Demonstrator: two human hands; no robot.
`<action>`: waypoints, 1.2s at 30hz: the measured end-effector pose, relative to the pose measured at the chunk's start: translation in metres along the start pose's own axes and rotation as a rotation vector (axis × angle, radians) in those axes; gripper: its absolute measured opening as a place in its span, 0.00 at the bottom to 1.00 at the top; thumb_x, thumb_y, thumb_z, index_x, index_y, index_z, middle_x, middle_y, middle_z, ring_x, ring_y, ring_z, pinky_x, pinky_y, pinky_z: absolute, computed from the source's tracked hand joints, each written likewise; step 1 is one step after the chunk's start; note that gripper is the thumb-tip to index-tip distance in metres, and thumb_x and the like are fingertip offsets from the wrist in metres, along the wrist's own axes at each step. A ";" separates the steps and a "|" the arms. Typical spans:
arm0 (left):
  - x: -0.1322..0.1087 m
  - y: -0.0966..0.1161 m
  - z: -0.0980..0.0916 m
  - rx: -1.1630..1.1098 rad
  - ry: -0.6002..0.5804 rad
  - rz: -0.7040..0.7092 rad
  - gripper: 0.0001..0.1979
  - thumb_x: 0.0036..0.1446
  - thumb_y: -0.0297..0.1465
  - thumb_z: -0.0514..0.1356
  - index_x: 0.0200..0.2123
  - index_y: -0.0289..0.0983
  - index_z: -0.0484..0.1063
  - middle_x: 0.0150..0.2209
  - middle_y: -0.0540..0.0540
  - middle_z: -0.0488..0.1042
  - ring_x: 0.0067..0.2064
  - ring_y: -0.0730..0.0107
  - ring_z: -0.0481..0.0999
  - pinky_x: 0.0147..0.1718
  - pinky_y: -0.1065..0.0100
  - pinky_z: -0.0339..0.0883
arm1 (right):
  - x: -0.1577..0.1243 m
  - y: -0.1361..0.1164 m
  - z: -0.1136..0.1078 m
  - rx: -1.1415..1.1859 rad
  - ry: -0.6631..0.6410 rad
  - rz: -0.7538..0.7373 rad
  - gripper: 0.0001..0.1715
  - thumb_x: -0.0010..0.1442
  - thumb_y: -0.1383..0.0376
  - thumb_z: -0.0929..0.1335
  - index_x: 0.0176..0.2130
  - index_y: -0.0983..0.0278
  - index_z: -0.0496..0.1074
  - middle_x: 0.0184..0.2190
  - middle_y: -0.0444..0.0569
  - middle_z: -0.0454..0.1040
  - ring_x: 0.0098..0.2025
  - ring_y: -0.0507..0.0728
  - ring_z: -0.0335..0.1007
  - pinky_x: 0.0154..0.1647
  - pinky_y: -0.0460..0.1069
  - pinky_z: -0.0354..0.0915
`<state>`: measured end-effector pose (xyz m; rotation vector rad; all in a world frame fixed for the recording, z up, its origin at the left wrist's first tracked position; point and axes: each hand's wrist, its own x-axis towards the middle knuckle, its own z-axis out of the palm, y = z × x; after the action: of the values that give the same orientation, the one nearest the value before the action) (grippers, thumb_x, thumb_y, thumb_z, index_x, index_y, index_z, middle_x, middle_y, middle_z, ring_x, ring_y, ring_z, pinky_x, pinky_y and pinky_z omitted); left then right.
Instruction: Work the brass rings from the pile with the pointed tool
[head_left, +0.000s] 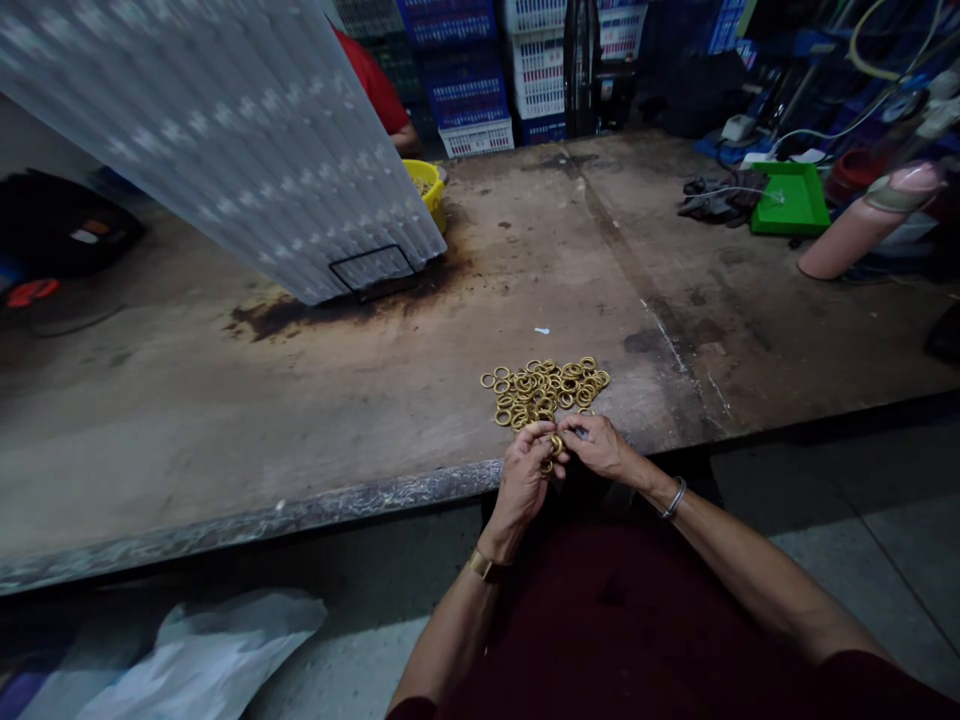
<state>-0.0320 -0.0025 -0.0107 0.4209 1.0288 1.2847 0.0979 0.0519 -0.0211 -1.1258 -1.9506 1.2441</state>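
Note:
A loose pile of brass-coloured rings [553, 385] lies near the front edge of the wooden table [315, 400]. Just in front of it, my left hand [527, 470] is closed around a few of the same gold rings [556, 444], which show between thumb and fingers. My right hand [596, 445] meets it from the right, its thumb and fingers pinched together beside the held rings. Whatever lies in that pinch is too small to make out.
A tall stack of translucent ribbed panels [300, 170] leans in a black wire stand at left. Behind it sits a yellow tub [433, 190], near another person's red sleeve [371, 80]. A green tray [791, 200] and a pink cylinder [862, 225] stand at right.

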 end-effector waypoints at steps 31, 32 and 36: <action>0.000 0.001 -0.005 0.064 -0.015 -0.056 0.21 0.38 0.40 0.71 0.29 0.34 0.66 0.22 0.55 0.63 0.19 0.83 0.61 0.14 0.79 0.57 | -0.005 0.008 0.006 -0.135 0.143 -0.129 0.09 0.57 0.66 0.62 0.31 0.62 0.71 0.26 0.45 0.72 0.29 0.51 0.66 0.33 0.45 0.61; 0.000 0.002 -0.006 0.067 -0.020 -0.062 0.21 0.38 0.40 0.71 0.28 0.34 0.66 0.22 0.55 0.64 0.19 0.83 0.61 0.15 0.79 0.57 | -0.005 0.008 0.006 -0.133 0.146 -0.125 0.09 0.57 0.66 0.62 0.31 0.62 0.71 0.26 0.45 0.73 0.29 0.51 0.66 0.33 0.45 0.61; 0.000 0.002 -0.007 0.080 -0.029 -0.061 0.21 0.39 0.40 0.70 0.28 0.34 0.65 0.22 0.55 0.64 0.19 0.83 0.62 0.15 0.79 0.57 | -0.004 0.008 0.008 -0.134 0.151 -0.124 0.08 0.56 0.66 0.62 0.31 0.62 0.71 0.27 0.45 0.73 0.29 0.52 0.66 0.34 0.45 0.61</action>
<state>-0.0391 -0.0039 -0.0133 0.4645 1.0628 1.1831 0.0967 0.0466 -0.0314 -1.1115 -1.9799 0.9484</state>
